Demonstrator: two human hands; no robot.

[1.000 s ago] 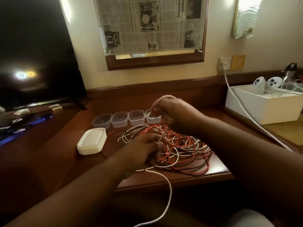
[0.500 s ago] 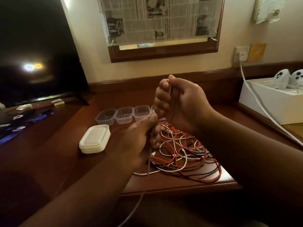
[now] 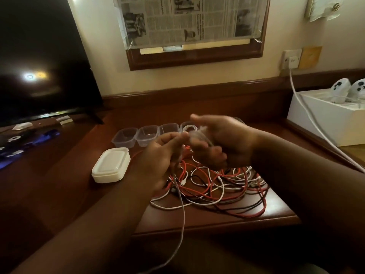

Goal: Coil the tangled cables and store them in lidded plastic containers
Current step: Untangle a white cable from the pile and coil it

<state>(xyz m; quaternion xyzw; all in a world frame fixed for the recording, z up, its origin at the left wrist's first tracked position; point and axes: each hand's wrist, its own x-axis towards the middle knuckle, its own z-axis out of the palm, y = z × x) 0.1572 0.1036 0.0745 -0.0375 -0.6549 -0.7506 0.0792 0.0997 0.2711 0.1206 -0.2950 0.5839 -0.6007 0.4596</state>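
Observation:
A tangle of red, white and black cables (image 3: 223,190) lies on the wooden desk (image 3: 217,220). My left hand (image 3: 160,159) pinches a white cable (image 3: 182,214) that hangs down past the desk's front edge. My right hand (image 3: 219,141), blurred by motion, holds loops of that same white cable just above the tangle. A row of clear plastic containers (image 3: 148,134) stands behind the hands; the rightmost one holds a coiled white cable (image 3: 188,127). A stack of white lids (image 3: 111,165) sits to the left.
A dark television (image 3: 39,60) stands at the left. A white box (image 3: 325,119) with white game controllers (image 3: 349,89) sits at the right, and a white power cord (image 3: 308,115) runs from the wall socket (image 3: 291,59) across it.
My right hand has dropped from its raised fist to just above the tangle and turned. My left hand stays on the white cable, closer to the right hand. The camera has moved nearer.

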